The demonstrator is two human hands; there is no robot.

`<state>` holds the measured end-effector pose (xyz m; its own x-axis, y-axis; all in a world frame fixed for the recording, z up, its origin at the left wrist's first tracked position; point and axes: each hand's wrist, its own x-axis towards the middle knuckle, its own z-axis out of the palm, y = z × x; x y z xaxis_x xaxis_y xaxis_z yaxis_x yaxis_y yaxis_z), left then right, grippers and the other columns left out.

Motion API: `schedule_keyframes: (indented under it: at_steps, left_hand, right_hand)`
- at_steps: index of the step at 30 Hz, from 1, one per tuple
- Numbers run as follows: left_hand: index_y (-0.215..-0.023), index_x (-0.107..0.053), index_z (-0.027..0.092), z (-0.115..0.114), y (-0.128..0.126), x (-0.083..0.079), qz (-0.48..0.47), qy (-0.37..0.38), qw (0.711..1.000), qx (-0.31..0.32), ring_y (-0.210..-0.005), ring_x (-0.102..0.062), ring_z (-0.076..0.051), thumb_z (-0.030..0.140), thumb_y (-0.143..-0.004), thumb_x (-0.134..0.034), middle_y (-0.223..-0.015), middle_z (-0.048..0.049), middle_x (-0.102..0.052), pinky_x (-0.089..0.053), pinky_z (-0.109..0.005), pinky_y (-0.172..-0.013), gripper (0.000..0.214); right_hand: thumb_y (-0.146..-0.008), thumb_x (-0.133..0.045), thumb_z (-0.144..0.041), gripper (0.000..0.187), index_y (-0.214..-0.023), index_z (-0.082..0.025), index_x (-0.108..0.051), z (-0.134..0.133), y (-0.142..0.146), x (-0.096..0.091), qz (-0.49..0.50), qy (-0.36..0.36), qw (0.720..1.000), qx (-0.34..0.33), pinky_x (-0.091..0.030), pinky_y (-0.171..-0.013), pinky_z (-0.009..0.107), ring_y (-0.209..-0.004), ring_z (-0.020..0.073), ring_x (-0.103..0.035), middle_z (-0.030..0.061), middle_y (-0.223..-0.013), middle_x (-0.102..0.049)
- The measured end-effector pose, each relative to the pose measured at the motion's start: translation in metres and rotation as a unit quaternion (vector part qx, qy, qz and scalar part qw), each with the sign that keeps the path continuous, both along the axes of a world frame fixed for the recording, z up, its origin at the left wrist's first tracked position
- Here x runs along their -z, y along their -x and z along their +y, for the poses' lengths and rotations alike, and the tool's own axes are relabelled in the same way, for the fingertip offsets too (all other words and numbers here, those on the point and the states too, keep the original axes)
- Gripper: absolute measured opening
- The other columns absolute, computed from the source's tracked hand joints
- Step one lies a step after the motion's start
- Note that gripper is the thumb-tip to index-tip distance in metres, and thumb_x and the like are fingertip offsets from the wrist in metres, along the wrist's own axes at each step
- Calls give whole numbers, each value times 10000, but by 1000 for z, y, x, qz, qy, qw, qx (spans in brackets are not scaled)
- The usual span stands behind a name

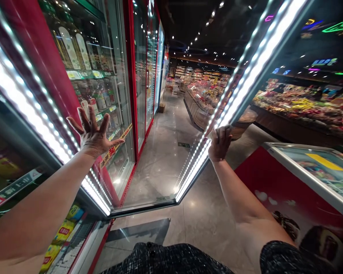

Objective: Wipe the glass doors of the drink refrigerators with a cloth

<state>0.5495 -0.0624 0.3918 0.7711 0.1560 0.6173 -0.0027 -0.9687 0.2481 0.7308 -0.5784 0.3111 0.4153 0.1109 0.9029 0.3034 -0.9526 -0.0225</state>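
Observation:
A glass fridge door (pixel 144 182) stands swung out in front of me, with bright light strips along its two sides. My right hand (pixel 219 144) is wrapped round the door's outer edge, its fingers curled over the lit strip (pixel 193 173). On the other side, my left hand (pixel 93 135) is held out with the fingers spread wide, holding nothing. It is close to the hinge-side light strip (pixel 50 118); whether the palm touches the glass I cannot tell. Behind that hand, bottles (pixel 70 42) fill the shelves of a red-framed fridge.
Yellow packs (pixel 63 231) sit low inside the cabinet at left. A red chest freezer (pixel 254 179) with a glass top stands close on my right. Beyond the door, a grey tiled aisle (pixel 171 125) runs between red-framed fridges (pixel 131 76) and heaped display bins (pixel 200 106).

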Motion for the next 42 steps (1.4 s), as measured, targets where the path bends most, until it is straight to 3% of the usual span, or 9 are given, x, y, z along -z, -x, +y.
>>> schedule_keyframes:
  at_steps: [3, 7, 10, 15, 17, 23, 30, 37, 42]
  left_hand:
    - [-1646, -139, 269, 0, -1, 1, 0, -13, 1000, -14, -1551, 169, -459, 729, -663, -792, -1724, -163, -47, 90, -829, -1116, 1267]
    - [-1644, -147, 275, -2, 0, 0, -7, -22, 1000, -18, -1548, 171, -467, 721, -665, -797, -1726, -156, -32, 94, -841, -1101, 1257]
    - [-1648, -80, 287, -4, 1, -1, -15, -26, 999, -15, -1558, 143, -457, 685, -684, -808, -1725, -159, -54, 97, -843, -1096, 1272]
    - [-1645, -115, 295, 0, -2, 3, -20, -28, 999, -7, -1554, 130, -476, 671, -649, -841, -1728, -157, 11, 122, -841, -1086, 1289]
    - [-1638, -178, 281, 3, -4, 6, -23, -23, 999, -7, -1549, 117, -498, 698, -639, -830, -1725, -154, 70, 130, -841, -1083, 1263]
    - [-1636, -196, 278, 1, -4, 9, -25, -6, 1000, -7, -1566, 67, -466, 717, -684, -783, -1726, -152, -56, 105, -822, -1117, 1201]
    - [-1645, -65, 336, -5, 0, 4, -30, -8, 1000, -3, -1583, 4, -420, 658, -690, -816, -1712, -156, -155, 62, -795, -1153, 1257]
    - [-1633, -172, 359, -10, 0, 15, -29, -5, 1000, -5, -1583, 38, -414, 642, -804, -716, -1718, -136, -147, 55, -808, -1138, 1031]
    - [-1636, -144, 369, -17, 0, 27, -19, 16, 1000, -10, -1584, 84, -368, 558, -888, -646, -1726, -116, -89, 92, -736, -1182, 920]
  right_hand:
    - [-982, -405, -187, 410, -1343, -162, -598, 7, 5, 13, 19, -31, 999, -1, -236, -1217, 628, -1565, 295, -229, 199, -1535, -488]
    - [-952, -441, -200, 486, -1425, -100, -486, 23, 0, -18, -1, -56, 997, -44, -222, -1209, 670, -1579, 328, -140, 253, -1616, -339]
    - [-969, -400, -215, 518, -1476, -109, -412, 42, 0, -33, -10, -79, 994, -79, -188, -1230, 656, -1575, 309, -167, 245, -1634, -300]
    - [-1005, -370, -326, 540, -1508, -134, -325, 72, 12, -5, 2, -114, 981, -160, -271, -1211, 639, -1571, 304, -186, 240, -1658, -220]
    - [-1006, -361, -328, 536, -1508, -148, -319, 77, 12, -5, 3, -126, 976, -178, -257, -1210, 654, -1577, 307, -158, 230, -1666, -190]
    - [-1011, -350, -305, 516, -1508, -169, -325, 82, -1, -43, -43, -157, 966, -200, -195, -1227, 665, -1581, 301, -135, 212, -1667, -190]
    - [-1017, -379, -295, 524, -1522, -174, -308, 94, 11, -7, -41, -133, 968, -208, -212, -1217, 675, -1583, 303, -123, 227, -1665, -199]
    - [-1026, -361, -379, 548, -1532, -178, -306, 116, 8, -34, -9, -159, 969, -187, -232, -1201, 689, -1572, 315, -170, 224, -1655, -226]
    - [-1028, -389, -374, 546, -1528, -168, -313, 131, 29, 13, -2, -87, 976, -200, -249, -1204, 681, -1587, 324, -98, 236, -1665, -201]
